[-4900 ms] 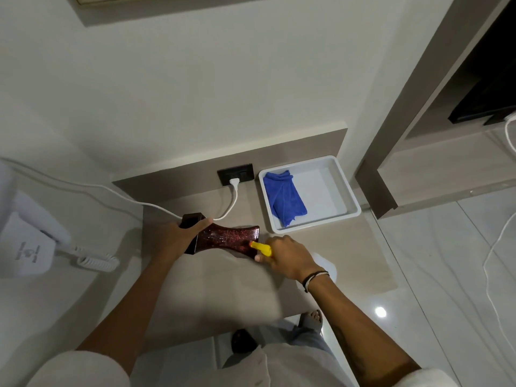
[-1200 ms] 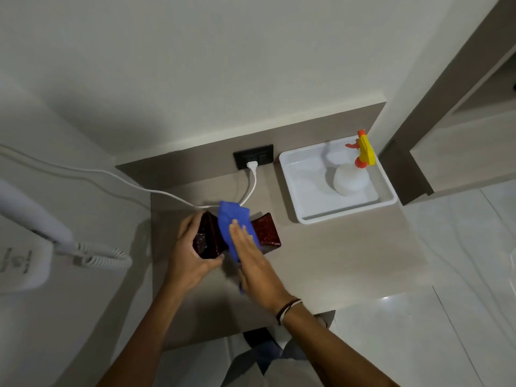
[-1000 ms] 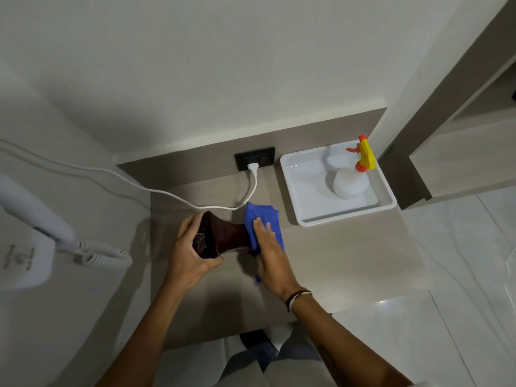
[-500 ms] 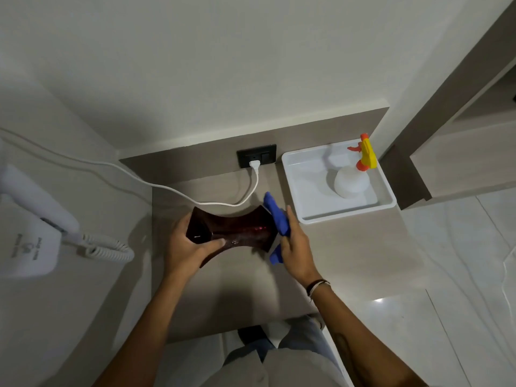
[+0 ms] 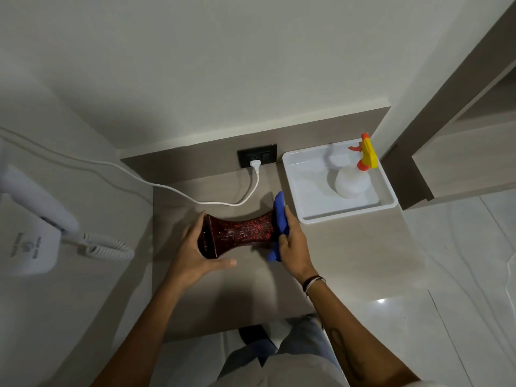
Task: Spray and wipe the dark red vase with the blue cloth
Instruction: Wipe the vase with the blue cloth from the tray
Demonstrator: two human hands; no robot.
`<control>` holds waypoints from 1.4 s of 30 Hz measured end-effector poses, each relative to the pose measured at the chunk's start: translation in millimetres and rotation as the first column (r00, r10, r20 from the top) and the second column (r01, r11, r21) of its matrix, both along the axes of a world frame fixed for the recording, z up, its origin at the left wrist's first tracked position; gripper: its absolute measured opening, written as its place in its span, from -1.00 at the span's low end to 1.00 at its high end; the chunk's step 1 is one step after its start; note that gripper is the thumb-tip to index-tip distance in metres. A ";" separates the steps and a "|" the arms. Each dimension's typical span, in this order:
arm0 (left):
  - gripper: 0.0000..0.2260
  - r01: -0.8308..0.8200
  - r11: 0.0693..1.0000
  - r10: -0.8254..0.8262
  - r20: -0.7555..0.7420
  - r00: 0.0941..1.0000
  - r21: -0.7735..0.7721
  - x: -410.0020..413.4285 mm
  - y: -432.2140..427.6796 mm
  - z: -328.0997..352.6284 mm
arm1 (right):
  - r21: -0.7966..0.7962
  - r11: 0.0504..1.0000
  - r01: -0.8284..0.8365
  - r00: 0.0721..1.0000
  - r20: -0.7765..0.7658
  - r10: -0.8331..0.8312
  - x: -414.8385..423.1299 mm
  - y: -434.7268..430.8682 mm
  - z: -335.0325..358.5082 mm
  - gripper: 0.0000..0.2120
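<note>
While we look down at the beige counter (image 5: 349,255), we hold the dark red vase (image 5: 240,233) on its side between our two hands, its length running left to right over the counter's middle; we cannot tell whether it touches the surface. Our left hand (image 5: 195,256) cups the flared left end, palm against it, with the fingers spread and loosely curled around the rim rather than clamped. Our right hand (image 5: 291,247) presses the blue cloth (image 5: 280,219) against the vase's right end, thumb and fingers closed on the cloth, which bunches above and below the hand. A dark band (image 5: 312,280) circles the right wrist.

To the far right, just beside the cloth, sits a white tray (image 5: 307,191) against the back panel, and inside it stands a white spray bottle (image 5: 352,183) with a yellow and orange trigger head. A black wall socket (image 5: 257,155) lies left of the tray, with a white plug and cable (image 5: 195,198) trailing left across the far counter. On the left wall hangs a white hair dryer (image 5: 30,236) with a coiled cord.
</note>
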State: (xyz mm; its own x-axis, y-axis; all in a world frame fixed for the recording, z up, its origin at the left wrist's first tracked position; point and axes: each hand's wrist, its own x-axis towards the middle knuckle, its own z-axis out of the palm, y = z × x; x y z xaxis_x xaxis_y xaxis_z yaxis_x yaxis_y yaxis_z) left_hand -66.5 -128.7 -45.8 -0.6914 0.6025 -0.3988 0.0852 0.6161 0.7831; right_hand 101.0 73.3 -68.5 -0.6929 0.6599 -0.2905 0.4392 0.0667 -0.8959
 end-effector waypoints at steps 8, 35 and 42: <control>-0.17 0.010 0.998 0.008 -0.280 0.960 0.062 5.4 10.7 3.7 | 0.205 0.929 -0.307 0.947 -0.031 0.320 -6.9 -47.8 4.3 -0.23; -0.04 0.040 0.998 -0.060 -0.450 0.891 -0.053 10.1 20.9 11.9 | 0.313 0.867 -0.388 0.921 0.096 0.378 -2.4 -42.1 3.5 -0.06; -0.06 0.042 0.997 -0.063 -0.421 0.905 -0.059 6.9 12.0 11.9 | 0.473 0.777 -0.416 0.895 0.063 0.441 -3.3 -52.1 -2.6 -0.10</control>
